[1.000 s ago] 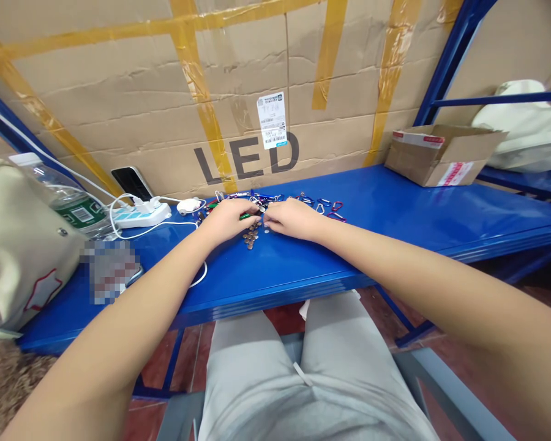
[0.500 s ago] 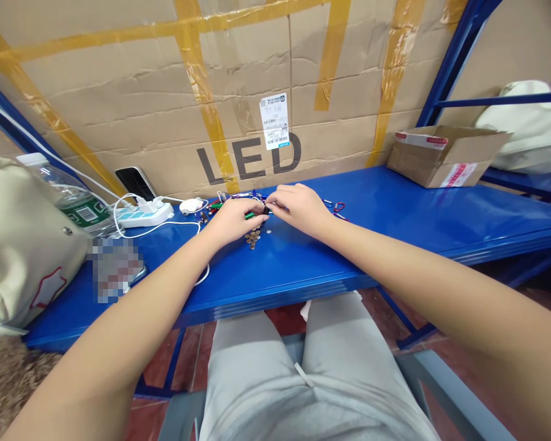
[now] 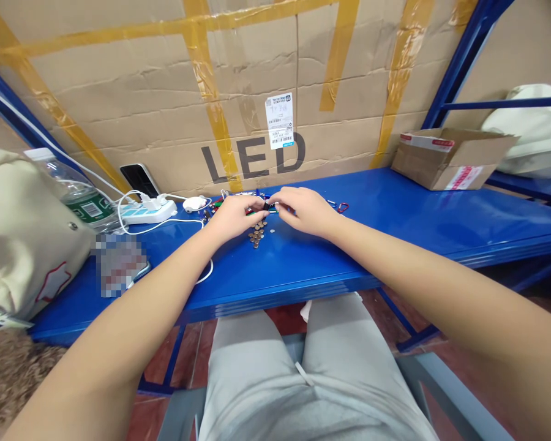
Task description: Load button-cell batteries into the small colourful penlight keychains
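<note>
My left hand [image 3: 237, 215] is closed in a pinch on a small black piece [image 3: 266, 206] above the blue table. Facing it from the other side, my right hand [image 3: 307, 211] has its thumb and fingers pressed together at the same piece; what lies in its fingertips is too small to make out. Just below the hands, several small round brown pieces like coins [image 3: 257, 236] lie on the tabletop. Behind the fingers is a heap of small coloured metal items, partly hidden. A red carabiner [image 3: 343, 207] lies to the right of my right hand.
On the left stand a white power strip [image 3: 149, 210] with cables, a plastic bottle [image 3: 85, 205], a phone [image 3: 140, 180] and a beige bag [image 3: 27, 239]. An open cardboard box [image 3: 452, 159] sits at the back right of the blue table [image 3: 395, 226]. Taped cardboard [image 3: 151, 104] forms the back.
My right hand's fingertips have drawn slightly right, off the black piece's near side, while the left hand still holds it. The whole view has shifted a little.
</note>
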Available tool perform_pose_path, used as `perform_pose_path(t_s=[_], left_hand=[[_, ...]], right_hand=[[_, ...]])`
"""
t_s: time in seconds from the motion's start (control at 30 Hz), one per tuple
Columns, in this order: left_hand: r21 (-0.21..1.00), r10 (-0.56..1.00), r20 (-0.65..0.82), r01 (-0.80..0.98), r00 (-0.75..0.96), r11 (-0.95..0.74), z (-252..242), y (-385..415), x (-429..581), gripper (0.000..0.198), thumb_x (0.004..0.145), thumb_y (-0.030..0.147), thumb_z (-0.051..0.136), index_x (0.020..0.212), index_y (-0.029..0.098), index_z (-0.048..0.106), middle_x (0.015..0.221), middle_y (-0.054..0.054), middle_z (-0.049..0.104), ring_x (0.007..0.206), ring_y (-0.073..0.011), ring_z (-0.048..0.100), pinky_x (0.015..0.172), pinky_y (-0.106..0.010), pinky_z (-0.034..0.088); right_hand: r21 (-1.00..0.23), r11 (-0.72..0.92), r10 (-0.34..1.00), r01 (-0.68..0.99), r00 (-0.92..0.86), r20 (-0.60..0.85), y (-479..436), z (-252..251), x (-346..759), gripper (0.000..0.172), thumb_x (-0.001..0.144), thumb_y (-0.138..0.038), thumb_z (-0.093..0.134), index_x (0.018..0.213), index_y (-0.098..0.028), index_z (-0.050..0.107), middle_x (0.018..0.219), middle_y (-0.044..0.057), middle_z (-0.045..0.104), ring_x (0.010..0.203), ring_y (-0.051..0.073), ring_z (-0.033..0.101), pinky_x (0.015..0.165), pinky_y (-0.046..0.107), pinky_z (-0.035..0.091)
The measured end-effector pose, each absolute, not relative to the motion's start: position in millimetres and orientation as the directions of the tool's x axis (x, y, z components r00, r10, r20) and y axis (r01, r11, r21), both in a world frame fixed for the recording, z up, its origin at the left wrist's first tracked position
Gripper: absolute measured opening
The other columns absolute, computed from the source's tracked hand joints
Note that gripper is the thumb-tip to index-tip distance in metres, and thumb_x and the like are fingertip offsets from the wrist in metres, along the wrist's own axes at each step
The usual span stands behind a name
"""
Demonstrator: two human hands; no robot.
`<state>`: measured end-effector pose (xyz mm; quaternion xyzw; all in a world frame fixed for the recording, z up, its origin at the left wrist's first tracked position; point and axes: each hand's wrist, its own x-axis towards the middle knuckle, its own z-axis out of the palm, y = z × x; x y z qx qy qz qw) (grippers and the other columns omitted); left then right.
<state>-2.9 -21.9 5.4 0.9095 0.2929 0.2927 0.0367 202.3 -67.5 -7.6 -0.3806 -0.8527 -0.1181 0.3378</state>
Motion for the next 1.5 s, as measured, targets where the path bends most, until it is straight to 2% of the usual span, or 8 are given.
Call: perform_pose_path(t_s=[0.23,0.33,0.5,0.87,0.97,1.07,1.13,1.5], left_hand=[[0.243,0.590,0.524,0.556,0.615,-0.795,4.2,-18.0,-5.3,0.018,0.082,0.034,0.062,0.085,0.018,0.070,0.086,-0.003,0.074,0.077,-0.0176,0.065,0.072,-0.029,0.048],[0.257,0.614,0.565,0.590,0.551,-0.765,5.7,-16.8,-6.2,0.018,0.082,0.034,0.063,0.082,0.018,0.069,0.083,-0.003,0.073,0.076,-0.0177,0.064,0.071,-0.029,0.048],[0.267,0.629,0.587,0.612,0.509,-0.744,6.9,-16.2,-6.6,0.019,0.082,0.036,0.064,0.082,0.017,0.068,0.083,-0.004,0.073,0.077,-0.0179,0.065,0.074,-0.029,0.050],[0.258,0.606,0.576,0.581,0.549,-0.772,5.9,-16.2,-7.1,0.017,0.083,0.033,0.064,0.085,0.017,0.070,0.086,-0.004,0.073,0.076,-0.0156,0.064,0.073,-0.028,0.050],[0.271,0.607,0.561,0.568,0.563,-0.777,5.2,-17.0,-6.8,0.015,0.083,0.031,0.064,0.086,0.018,0.070,0.084,-0.003,0.073,0.075,-0.0148,0.063,0.073,-0.028,0.049],[0.293,0.611,0.530,0.550,0.587,-0.782,4.3,-18.4,-5.9,0.014,0.083,0.030,0.064,0.087,0.018,0.070,0.083,-0.003,0.072,0.073,-0.0141,0.062,0.071,-0.028,0.048],[0.299,0.606,0.509,0.534,0.612,-0.791,4.1,-19.7,-4.8,0.014,0.083,0.030,0.064,0.088,0.018,0.070,0.085,-0.003,0.073,0.074,-0.0144,0.062,0.071,-0.028,0.048],[0.262,0.562,0.504,0.504,0.656,-0.823,8.0,-25.8,-0.3,0.015,0.083,0.028,0.063,0.092,0.020,0.071,0.089,-0.003,0.074,0.081,-0.0163,0.066,0.074,-0.029,0.049]], right_hand=[[-0.135,0.652,0.632,0.746,-0.437,0.640,-65.6,-9.3,202.2,0.030,0.088,-0.021,0.046,0.113,-0.014,0.060,0.093,0.009,0.068,0.084,0.022,0.058,0.075,0.032,0.041],[-0.053,0.635,0.627,0.771,-0.474,0.619,-60.3,-12.8,200.7,0.026,0.088,-0.023,0.048,0.106,-0.014,0.064,0.099,0.012,0.065,0.093,0.025,0.055,0.081,0.035,0.040],[0.078,0.660,0.657,0.747,-0.625,0.420,-55.2,-20.1,196.7,0.031,0.093,-0.031,0.046,0.114,-0.023,0.068,0.118,0.012,0.060,0.103,0.028,0.049,0.083,0.041,0.037],[-0.064,0.655,0.714,0.753,-0.587,0.382,-51.2,-20.6,202.8,0.014,0.085,-0.028,0.060,0.089,-0.021,0.072,0.105,0.009,0.064,0.098,0.025,0.051,0.084,0.038,0.038],[-0.082,0.642,0.690,0.762,-0.529,0.494,-49.9,-17.9,204.8,0.013,0.086,-0.028,0.060,0.088,-0.020,0.070,0.102,0.009,0.064,0.097,0.025,0.053,0.083,0.038,0.038],[-0.125,0.634,0.611,0.763,-0.396,0.685,-48.3,-13.6,207.8,0.015,0.088,-0.030,0.058,0.087,-0.019,0.068,0.096,0.008,0.064,0.093,0.024,0.054,0.083,0.038,0.038],[-0.138,0.665,0.556,0.734,-0.364,0.748,-47.5,-11.6,209.4,0.014,0.088,-0.030,0.059,0.084,-0.019,0.067,0.093,0.007,0.063,0.091,0.023,0.054,0.082,0.038,0.039],[-0.129,0.721,0.486,0.681,-0.364,0.794,-55.2,-6.2,207.9,0.017,0.091,-0.030,0.055,0.084,-0.022,0.068,0.087,0.006,0.063,0.087,0.022,0.056,0.081,0.038,0.042]])
